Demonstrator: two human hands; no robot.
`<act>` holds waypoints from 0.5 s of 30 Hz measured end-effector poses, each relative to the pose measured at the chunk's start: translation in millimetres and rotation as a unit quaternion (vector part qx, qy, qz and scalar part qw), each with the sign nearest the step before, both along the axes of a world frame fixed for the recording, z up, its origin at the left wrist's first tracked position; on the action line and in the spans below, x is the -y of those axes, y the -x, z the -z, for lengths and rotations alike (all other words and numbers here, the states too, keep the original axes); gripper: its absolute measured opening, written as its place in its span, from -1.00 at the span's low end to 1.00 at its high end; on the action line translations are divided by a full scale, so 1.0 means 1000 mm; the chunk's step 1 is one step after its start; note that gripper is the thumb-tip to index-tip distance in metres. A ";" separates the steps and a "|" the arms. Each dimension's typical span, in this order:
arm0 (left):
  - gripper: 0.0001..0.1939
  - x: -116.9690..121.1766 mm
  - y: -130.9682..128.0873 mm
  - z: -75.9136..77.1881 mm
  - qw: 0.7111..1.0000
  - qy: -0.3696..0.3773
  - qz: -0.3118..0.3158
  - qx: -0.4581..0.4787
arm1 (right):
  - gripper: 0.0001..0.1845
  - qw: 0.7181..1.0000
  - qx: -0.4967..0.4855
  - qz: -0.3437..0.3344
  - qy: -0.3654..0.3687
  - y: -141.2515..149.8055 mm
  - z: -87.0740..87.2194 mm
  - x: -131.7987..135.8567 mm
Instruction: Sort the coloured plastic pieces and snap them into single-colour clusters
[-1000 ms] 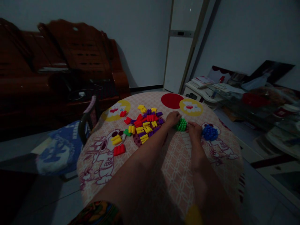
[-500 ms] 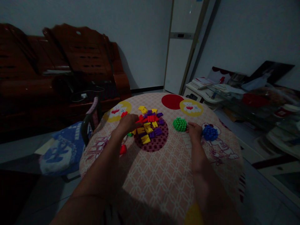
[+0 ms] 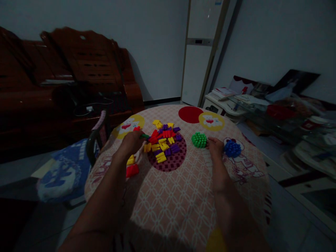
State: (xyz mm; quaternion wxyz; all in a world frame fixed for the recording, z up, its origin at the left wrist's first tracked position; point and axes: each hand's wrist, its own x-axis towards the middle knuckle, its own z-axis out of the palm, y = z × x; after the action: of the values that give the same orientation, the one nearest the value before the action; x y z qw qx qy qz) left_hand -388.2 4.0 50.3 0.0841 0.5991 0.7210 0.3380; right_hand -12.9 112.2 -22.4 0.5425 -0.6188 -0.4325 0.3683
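Observation:
A small green plastic piece (image 3: 144, 135) sticks out from the fingertips of my left hand (image 3: 132, 142), which is closed on it left of the pile. Loose red pieces (image 3: 168, 134), yellow pieces (image 3: 161, 157) and purple pieces (image 3: 175, 148) lie heaped beside that hand. My right hand (image 3: 216, 145) has its fingers bent against the right side of a rounded cluster of green pieces (image 3: 198, 140); the finger contact is partly hidden. Just right of this hand sits a similar blue cluster (image 3: 232, 149).
A patterned cloth covers the round table (image 3: 178, 199). Red piece (image 3: 132, 170) and yellow piece (image 3: 130, 160) lie near my left forearm. A chair with a blue cover (image 3: 65, 171) stands left, a wooden bench (image 3: 86, 66) behind it. At right is a cluttered glass-topped stand (image 3: 265, 112).
My left hand has drawn back leftward from the pile, and the green piece now shows at its fingertips. My right hand stays at the green cluster. The view has shifted slightly.

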 end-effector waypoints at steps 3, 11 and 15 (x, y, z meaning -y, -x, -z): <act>-0.88 -0.015 -0.030 -0.019 0.997 0.014 0.032 -0.076 | -0.68 1.000 -0.003 -0.002 -0.005 0.000 0.001 0.000; -0.81 -0.087 -0.144 -0.013 0.989 -0.002 0.121 -0.081 | -0.66 1.000 -0.009 0.006 -0.001 0.002 -0.004 0.004; -0.76 -0.118 -0.175 0.001 0.984 0.022 0.145 -0.102 | -0.66 1.000 -0.008 0.006 0.002 0.003 -0.008 0.006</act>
State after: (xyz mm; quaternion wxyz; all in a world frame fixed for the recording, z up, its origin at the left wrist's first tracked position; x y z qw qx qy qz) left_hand -213.1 122.2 48.8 0.0714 0.7269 0.6382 0.2436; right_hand -15.6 106.2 -14.8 0.5468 -0.6196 -0.4236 0.3710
